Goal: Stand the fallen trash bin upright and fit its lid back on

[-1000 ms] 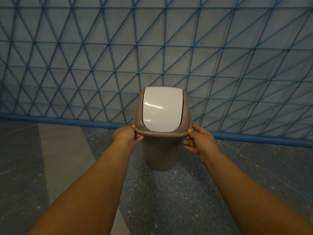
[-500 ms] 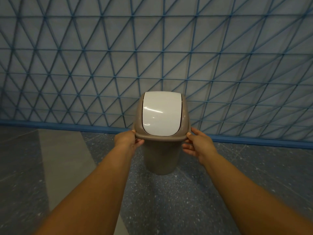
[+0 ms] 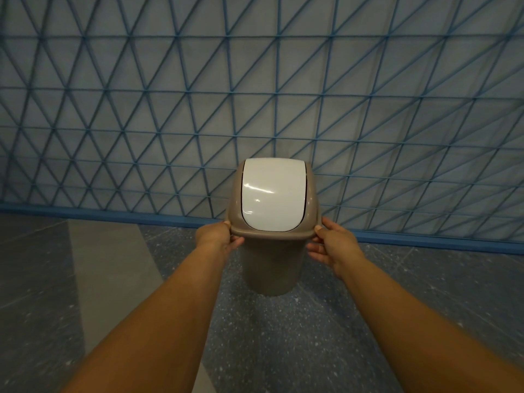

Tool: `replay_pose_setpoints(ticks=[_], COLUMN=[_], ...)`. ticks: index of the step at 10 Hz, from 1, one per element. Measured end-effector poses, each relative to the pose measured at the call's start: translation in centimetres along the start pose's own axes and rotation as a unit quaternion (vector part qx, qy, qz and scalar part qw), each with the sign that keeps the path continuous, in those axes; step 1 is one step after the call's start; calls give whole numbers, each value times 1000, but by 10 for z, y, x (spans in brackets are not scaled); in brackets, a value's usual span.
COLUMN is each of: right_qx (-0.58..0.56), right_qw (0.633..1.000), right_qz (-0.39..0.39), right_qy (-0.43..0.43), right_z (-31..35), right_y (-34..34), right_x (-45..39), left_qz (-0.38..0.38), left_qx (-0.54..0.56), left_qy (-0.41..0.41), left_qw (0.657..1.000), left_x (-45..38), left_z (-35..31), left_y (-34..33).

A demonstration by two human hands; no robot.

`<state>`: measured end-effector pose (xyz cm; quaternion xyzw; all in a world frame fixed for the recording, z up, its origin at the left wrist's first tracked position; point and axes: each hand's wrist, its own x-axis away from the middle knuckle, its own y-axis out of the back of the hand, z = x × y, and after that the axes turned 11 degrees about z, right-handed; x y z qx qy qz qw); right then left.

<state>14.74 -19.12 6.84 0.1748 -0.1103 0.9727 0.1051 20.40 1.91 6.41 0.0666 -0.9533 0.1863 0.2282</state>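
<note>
Taupe bin (image 3: 272, 268) sits upright between both hands, left hand (image 3: 217, 239) and right hand (image 3: 334, 246) each pinching the lid (image 3: 273, 194) rim.

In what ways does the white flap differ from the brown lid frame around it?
The white flap is glossy and shows light reflections; the brown lid frame looks matte. The flap fills the middle of the top, while the frame surrounds it and flares into a rim. The left hand and right hand touch the frame's rim, not the flap. Both are curved.

Two bare forearms, left hand (image 3: 217, 235), right hand (image 3: 334, 246), no sleeves visible
</note>
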Motion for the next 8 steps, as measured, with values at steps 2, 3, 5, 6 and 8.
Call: replay_pose_setpoints(ticks=[2,3,5,6,8], right_qx=[17,23,52,84,230], right_qw=[1000,1000,999,996,973], right_qz=[2,1,-3,6,-25], right_qy=[-5,-4,-5,-5,26], right_z=[3,4,5,7,11], right_y=[0,0,-1,3,19], right_x=[3,4,5,4,10], left_qz=[-14,-18,-14,-15,-24], left_qx=[-9,-10,-13,-5,-54], left_qy=[6,3,-1,-7,-1], left_qw=[1000,1000,1000,1000,998], left_x=[2,2,4,8,23], left_z=[1,0,-1,0,2], left_y=[0,0,-3,-2,0])
